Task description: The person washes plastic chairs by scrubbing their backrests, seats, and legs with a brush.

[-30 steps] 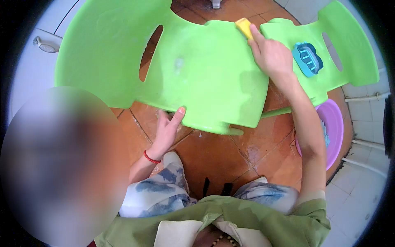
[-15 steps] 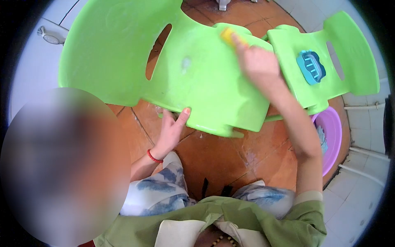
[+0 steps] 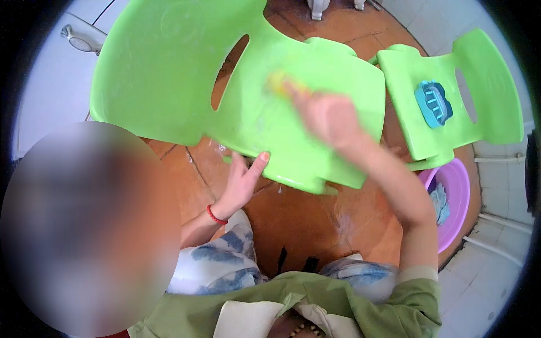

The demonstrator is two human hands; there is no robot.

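Observation:
A green plastic chair (image 3: 315, 67) is in front of me, its wide backrest to the left and its seat facing up. My left hand (image 3: 246, 179) grips the near edge of the seat, thumb on top and fingers curled underneath. On the seat my right hand (image 3: 328, 115) presses a yellow sponge (image 3: 284, 84), both smeared by motion. Whitish streaks mark the seat around the sponge.
A second, smaller green chair (image 3: 406, 107) stands at the right, with a blue soap dish (image 3: 434, 104) on its seat. Below it is a purple basin (image 3: 463, 197) holding a light blue cloth (image 3: 439, 204). White pipes run along the tiled wall at right.
My right hand has moved the sponge left and nearer to me, from the far right of the seat towards its middle. My left hand keeps its hold on the chair.

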